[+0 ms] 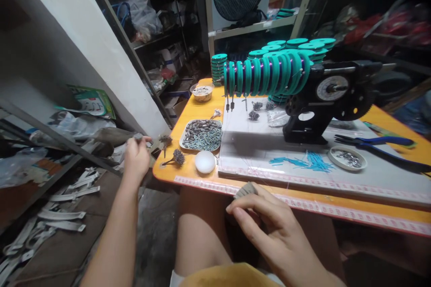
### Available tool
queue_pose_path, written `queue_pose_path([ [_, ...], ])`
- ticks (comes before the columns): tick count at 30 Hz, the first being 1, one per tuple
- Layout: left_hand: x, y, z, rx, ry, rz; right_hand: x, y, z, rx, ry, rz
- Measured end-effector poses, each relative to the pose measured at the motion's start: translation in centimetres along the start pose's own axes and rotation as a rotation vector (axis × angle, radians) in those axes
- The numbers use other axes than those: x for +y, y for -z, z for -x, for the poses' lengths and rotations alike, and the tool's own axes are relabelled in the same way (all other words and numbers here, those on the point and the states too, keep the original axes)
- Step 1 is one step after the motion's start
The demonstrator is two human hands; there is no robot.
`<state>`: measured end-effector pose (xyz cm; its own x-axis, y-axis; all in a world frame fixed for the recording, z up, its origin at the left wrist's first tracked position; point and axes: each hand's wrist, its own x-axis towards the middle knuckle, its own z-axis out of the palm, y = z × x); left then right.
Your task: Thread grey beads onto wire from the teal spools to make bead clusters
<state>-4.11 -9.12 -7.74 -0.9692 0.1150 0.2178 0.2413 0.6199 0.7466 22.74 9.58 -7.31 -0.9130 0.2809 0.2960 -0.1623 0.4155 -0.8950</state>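
Note:
My left hand reaches out past the table's left corner, beside a dark spiky cluster. Its fingers point away and are partly hidden, so I cannot make out a grip. A small grey piece shows at those fingers. Below the table's front edge, my right hand has its thumb and forefinger brought together. A ribbed grey piece, perhaps a finger wrap, sits at its fingers; whatever is pinched is too small to see. Beyond stands a black winding device carrying a row of teal spools, with small weights hanging below.
On the yellow table are a tray of small metal parts, a white dome, blue sticks, a round dish and blue-handled pliers. White straps lie on the left, near a metal rail.

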Motion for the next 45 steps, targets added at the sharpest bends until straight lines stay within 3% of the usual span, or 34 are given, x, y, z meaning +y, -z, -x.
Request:
queue_pose_path([
  [4, 0.8, -1.2, -2.3, -0.247, 0.050, 0.044, 0.1, -0.1, 0.1, 0.018, -0.006, -0.004],
  [6, 1.0, -1.9, -2.3, -0.293, 0.052, 0.072, 0.3, -0.1, 0.2, 0.019, -0.003, -0.003],
  [15, -0.2, -2.1, -0.6, -0.190, -0.008, 0.036, 0.6, -0.1, 0.1, 0.025, 0.020, 0.020],
  [20, 0.7, -0.9, 0.0, -0.097, -0.018, 0.078, 0.6, -0.2, 0.0, 0.021, 0.038, 0.031],
  [23, 2.0, -0.2, 2.6, -0.006, -0.027, 0.166, 0.8, -0.2, 0.0, 0.012, 0.030, 0.023],
  [25, 3.1, -0.3, 5.7, -0.056, 0.011, 0.275, 0.9, -0.4, 0.0, 0.023, 0.029, 0.007],
  [29, 5.5, -1.8, 13.3, -0.476, 0.161, 0.535, 1.0, -1.0, -0.1, 0.104, 0.041, -0.044],
  [30, 6.1, -2.3, 15.0, -0.614, 0.293, 0.732, 1.1, -1.1, -0.2, 0.119, 0.042, -0.046],
  [32, 7.1, -3.1, 17.6, -0.706, 0.477, 0.952, 1.2, -1.1, -0.2, 0.141, 0.047, -0.037],
  [34, 7.8, -3.7, 19.3, -0.681, 0.602, 1.019, 1.4, -1.1, -0.1, 0.145, 0.045, -0.032],
  [37, 8.3, -4.3, 20.5, -0.553, 0.669, 0.943, 1.6, -1.0, 0.2, 0.106, 0.010, -0.056],
  [42, 7.4, -4.8, 21.3, -0.442, 0.532, 0.685, 1.3, -0.6, 0.6, 0.096, -0.027, -0.118],
  [45, 6.5, -4.8, 21.8, -0.390, 0.431, 0.517, 1.2, 0.0, 0.7, -0.015, -0.131, -0.196],
])
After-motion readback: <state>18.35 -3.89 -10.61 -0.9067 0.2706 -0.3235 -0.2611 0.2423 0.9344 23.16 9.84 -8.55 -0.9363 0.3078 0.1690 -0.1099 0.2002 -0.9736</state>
